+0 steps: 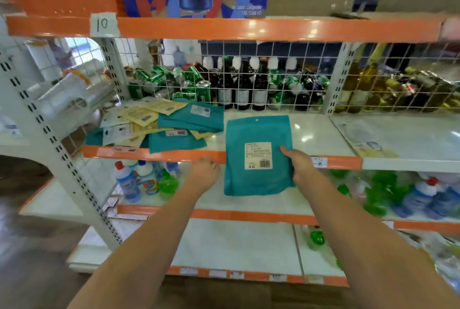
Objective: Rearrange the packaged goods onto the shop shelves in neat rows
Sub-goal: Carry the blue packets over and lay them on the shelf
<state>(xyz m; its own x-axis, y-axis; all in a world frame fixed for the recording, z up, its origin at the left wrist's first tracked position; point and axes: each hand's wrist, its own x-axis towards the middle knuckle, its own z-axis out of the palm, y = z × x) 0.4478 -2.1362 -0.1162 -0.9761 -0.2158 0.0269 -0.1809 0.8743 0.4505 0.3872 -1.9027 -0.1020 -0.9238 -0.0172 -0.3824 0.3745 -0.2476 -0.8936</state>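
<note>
Head view: right hand [300,165] pinches teal pouch [256,134] above shelf [321,134].

Matt teal plastic pouch [257,154]; glossy white shelf [321,134] with shiny orange edge strip [249,29].

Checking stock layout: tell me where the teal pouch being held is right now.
In the head view, the teal pouch is centre frame, gripped at its right edge by the right hand, overhanging the middle shelf's orange front edge, right of the jumbled packet pile.
</note>
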